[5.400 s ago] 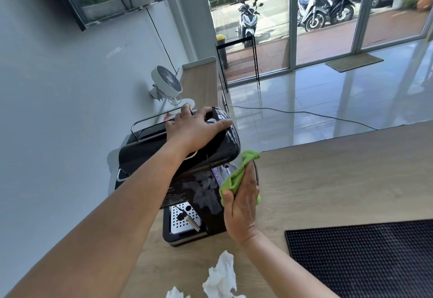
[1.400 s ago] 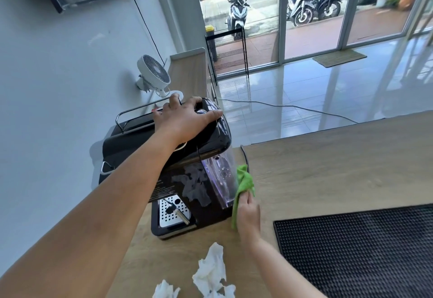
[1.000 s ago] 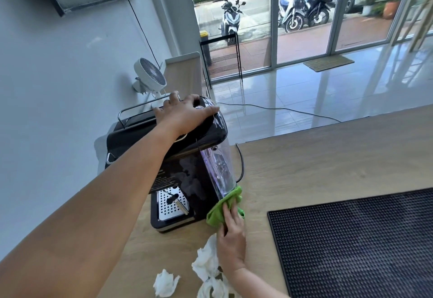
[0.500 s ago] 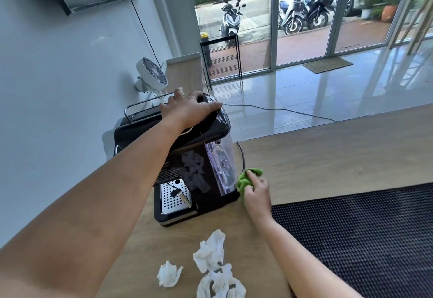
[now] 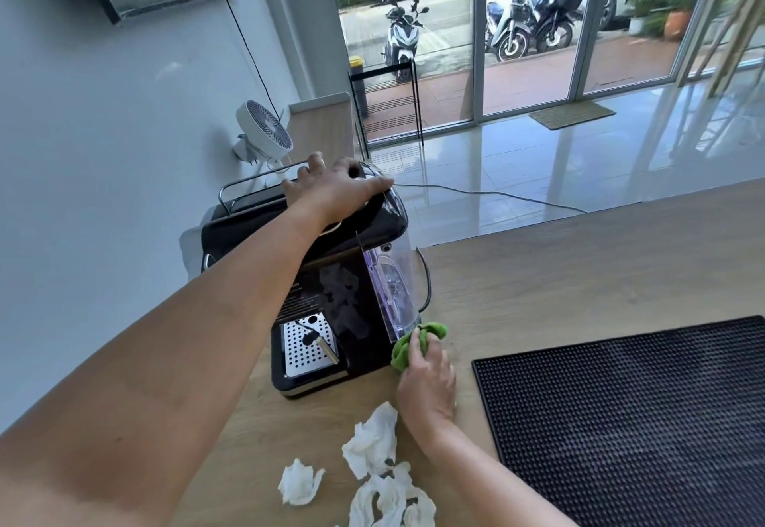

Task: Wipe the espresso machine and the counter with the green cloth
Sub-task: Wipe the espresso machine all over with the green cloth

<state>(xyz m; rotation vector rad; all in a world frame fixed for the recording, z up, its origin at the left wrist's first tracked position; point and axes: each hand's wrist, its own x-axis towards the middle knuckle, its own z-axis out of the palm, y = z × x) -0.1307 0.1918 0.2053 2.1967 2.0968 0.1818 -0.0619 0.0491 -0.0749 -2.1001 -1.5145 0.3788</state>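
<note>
- The pale wood worktop (image 5: 559,278) ends at a far edge just behind the machine. Past it I see glossy floor tiles and glass doors.
- A grey wall closes in on the left. Open wood lies to the right, between the machine and a ribbed black rubber mat (image 5: 621,402).
- The glossy black espresso machine (image 5: 343,311) runs from the wall side to its clear plastic tank (image 5: 393,290) on the right. Its perforated metal drip tray (image 5: 304,344) sits at the near left.
- My left hand (image 5: 335,191) presses on its top, fingers spread, holding nothing.
- My right hand (image 5: 426,377) has its fingers bunched round the green cloth (image 5: 434,330), which lies on the worktop against the foot of the tank.
- Crumpled white tissues (image 5: 372,439) lie nearer me.
</note>
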